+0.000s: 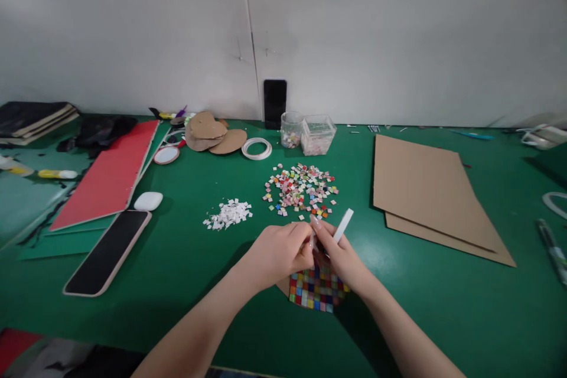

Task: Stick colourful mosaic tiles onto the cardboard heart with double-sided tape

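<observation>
My left hand (278, 253) and my right hand (344, 257) meet at their fingertips above a board of small coloured mosaic tiles (313, 294). A narrow white strip (344, 224) sticks up from my right hand, which is closed on it. My left fingers are pinched together beside the right fingertips; what they hold is hidden. The tiles sit in close rows on brown cardboard (283, 285), partly covered by my hands. Beyond them lies a loose spread of multicoloured tiles (301, 188), and to its left a pile of small white pieces (229, 214).
Cardboard sheets (420, 195) lie at right. Behind are a tape roll (256, 149), cardboard cutouts (229, 142), a clear cup (292, 130), a clear box (318, 134) and an upright phone (275, 103). Another phone (108, 253), a white case (148, 201) and a red sheet (108, 177) are left.
</observation>
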Demonstrator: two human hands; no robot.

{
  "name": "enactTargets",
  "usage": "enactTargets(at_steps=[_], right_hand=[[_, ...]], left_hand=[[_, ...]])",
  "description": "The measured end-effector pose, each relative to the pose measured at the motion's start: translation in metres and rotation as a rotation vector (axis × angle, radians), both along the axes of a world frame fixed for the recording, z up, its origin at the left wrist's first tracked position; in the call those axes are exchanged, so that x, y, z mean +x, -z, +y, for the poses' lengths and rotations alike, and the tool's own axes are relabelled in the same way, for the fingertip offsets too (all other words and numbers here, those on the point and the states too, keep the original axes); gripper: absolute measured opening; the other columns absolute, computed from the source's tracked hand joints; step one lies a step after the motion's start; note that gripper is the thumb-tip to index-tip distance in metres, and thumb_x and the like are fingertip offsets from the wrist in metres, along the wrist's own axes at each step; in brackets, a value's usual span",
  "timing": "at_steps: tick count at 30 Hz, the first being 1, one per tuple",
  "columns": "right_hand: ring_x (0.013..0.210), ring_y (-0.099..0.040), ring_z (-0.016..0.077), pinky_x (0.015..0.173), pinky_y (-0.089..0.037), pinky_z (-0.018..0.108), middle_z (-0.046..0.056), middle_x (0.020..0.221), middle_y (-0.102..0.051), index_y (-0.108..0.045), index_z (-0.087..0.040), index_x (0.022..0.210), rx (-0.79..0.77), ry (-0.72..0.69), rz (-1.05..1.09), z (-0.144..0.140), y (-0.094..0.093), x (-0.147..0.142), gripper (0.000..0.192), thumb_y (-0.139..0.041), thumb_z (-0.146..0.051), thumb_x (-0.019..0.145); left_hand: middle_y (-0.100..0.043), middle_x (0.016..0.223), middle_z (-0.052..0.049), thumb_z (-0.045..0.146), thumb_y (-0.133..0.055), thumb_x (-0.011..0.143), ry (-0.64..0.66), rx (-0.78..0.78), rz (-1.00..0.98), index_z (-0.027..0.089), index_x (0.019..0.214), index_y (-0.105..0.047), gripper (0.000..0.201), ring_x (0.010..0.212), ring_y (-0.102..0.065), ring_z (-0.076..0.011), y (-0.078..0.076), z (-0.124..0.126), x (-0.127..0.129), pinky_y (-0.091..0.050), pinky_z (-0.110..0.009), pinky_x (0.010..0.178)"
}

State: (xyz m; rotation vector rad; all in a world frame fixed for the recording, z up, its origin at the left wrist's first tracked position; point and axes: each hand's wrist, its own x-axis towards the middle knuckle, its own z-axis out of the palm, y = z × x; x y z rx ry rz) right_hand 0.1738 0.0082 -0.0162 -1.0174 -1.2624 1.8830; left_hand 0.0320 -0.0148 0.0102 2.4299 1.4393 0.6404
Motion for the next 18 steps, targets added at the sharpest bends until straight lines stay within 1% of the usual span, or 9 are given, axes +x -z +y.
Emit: enactTargets(at_steps=[3, 5, 10, 15, 18], right_hand=[[0.039, -0.024, 0.0061, 0.038, -0.020, 0.020, -0.009, 0.047, -0.030, -0.040, -0.020, 0.064, -0.043, -0.026, 0.044, 0.0010, 0.0008, 0.0008, 0.037, -0.046, -0.052, 0.083], [0.037, -0.024, 0.0055, 0.037, -0.019, 0.020, -0.009, 0.045, -0.031, -0.041, -0.020, 0.062, -0.061, -0.043, 0.073, 0.0014, -0.0004, 0.0013, 0.038, -0.046, -0.051, 0.083], [0.035, -0.026, 0.0054, 0.038, -0.021, 0.022, -0.007, 0.038, -0.034, -0.040, -0.019, 0.050, -0.005, -0.107, 0.162, 0.0025, -0.0077, 0.0014, 0.046, -0.041, -0.046, 0.087], [0.035, -0.025, 0.0054, 0.038, -0.021, 0.022, -0.007, 0.039, -0.034, -0.041, -0.019, 0.051, 0.010, -0.093, 0.190, 0.0029, -0.0071, 0.0012, 0.045, -0.042, -0.045, 0.087], [0.036, -0.026, 0.0054, 0.039, -0.022, 0.021, -0.007, 0.040, -0.034, -0.041, -0.018, 0.052, -0.001, -0.104, 0.209, 0.0025, -0.0057, 0.0022, 0.044, -0.041, -0.042, 0.089]], left_hand=[[-0.036, 0.054, 0.006, 0.015, -0.035, 0.077, -0.011, -0.083, -0.048, 0.019, 0.069, -0.040, 0.009, 0.045, -0.035, -0.0089, -0.0022, -0.0003, -0.0007, -0.026, -0.022, 0.044], [-0.035, 0.054, 0.006, 0.015, -0.036, 0.077, -0.014, -0.127, -0.081, 0.019, 0.070, -0.039, 0.009, 0.046, -0.034, -0.0082, -0.0026, -0.0002, -0.0016, -0.025, -0.021, 0.044], [-0.034, 0.055, 0.007, 0.016, -0.037, 0.077, -0.055, -0.200, -0.155, 0.019, 0.070, -0.039, 0.008, 0.044, -0.032, -0.0067, -0.0027, 0.0008, -0.0053, -0.024, -0.020, 0.044], [-0.036, 0.057, 0.007, 0.016, -0.038, 0.077, -0.064, -0.234, -0.195, 0.020, 0.070, -0.038, 0.008, 0.046, -0.032, -0.0064, -0.0019, 0.0009, -0.0066, -0.024, -0.020, 0.045], [-0.035, 0.057, 0.007, 0.016, -0.038, 0.078, -0.086, -0.255, -0.193, 0.020, 0.071, -0.038, 0.008, 0.047, -0.033, -0.0068, -0.0022, 0.0011, -0.0085, -0.024, -0.020, 0.046]])
